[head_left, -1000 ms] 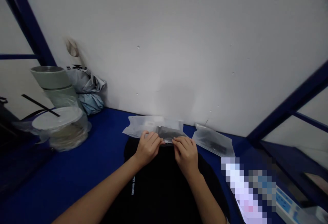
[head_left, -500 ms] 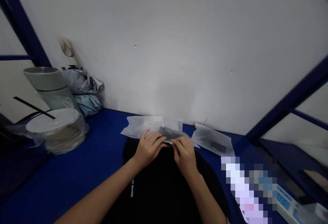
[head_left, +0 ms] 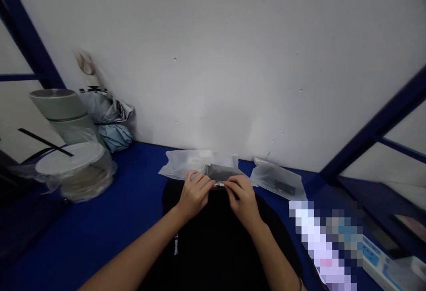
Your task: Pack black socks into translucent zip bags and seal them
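My left hand (head_left: 196, 192) and my right hand (head_left: 243, 198) pinch the near edge of a grey plastic bag (head_left: 221, 173), one at each side of a small whitish piece at its edge. The bag is right above my black shirt. Directly behind it lies a translucent white bag (head_left: 176, 163) with something pale inside. To the right, apart from my hands, is another translucent bag (head_left: 276, 179) that holds a dark item.
On the blue table (head_left: 140, 162) at the left stand a lidded cup (head_left: 83, 180) with a black straw, a green tumbler (head_left: 63, 109) and a folded umbrella (head_left: 115, 122). A blurred-out bright device (head_left: 319, 242) and a power strip (head_left: 372, 255) are at the right.
My fingers have shifted slightly along the grey bag's near edge, and more of its grey surface shows. The whole view has moved a little.
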The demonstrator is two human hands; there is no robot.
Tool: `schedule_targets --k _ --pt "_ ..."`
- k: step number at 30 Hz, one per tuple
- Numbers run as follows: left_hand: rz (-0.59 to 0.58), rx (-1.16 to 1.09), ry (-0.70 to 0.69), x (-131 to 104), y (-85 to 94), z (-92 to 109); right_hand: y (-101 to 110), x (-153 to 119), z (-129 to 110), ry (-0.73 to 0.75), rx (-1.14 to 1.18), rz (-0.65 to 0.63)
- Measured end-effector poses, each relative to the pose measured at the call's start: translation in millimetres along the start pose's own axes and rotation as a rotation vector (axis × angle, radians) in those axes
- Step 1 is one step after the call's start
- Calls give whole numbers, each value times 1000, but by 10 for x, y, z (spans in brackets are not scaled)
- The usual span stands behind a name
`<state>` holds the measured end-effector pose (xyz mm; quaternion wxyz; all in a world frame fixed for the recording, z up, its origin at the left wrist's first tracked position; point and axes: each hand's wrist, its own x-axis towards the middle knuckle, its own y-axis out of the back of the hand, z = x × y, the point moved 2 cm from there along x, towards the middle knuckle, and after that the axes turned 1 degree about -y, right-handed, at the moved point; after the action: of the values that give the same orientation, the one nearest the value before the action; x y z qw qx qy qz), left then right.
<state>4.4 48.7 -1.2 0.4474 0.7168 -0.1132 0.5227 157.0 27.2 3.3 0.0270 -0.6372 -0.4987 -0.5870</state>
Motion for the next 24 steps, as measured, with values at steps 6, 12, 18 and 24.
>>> schedule_targets --k 6,12,18,24 --pt "16 -46 4 -9 -31 -24 11 1 0 24 14 28" --pt "-30 -55 -5 -27 -45 -21 -1 -1 -57 26 8 -19" --pt "-44 -80 34 -25 -44 -23 -11 -13 -54 115 -60 30" --pt "-183 -262 155 -9 -87 -62 -31 -14 -54 199 -153 -17"
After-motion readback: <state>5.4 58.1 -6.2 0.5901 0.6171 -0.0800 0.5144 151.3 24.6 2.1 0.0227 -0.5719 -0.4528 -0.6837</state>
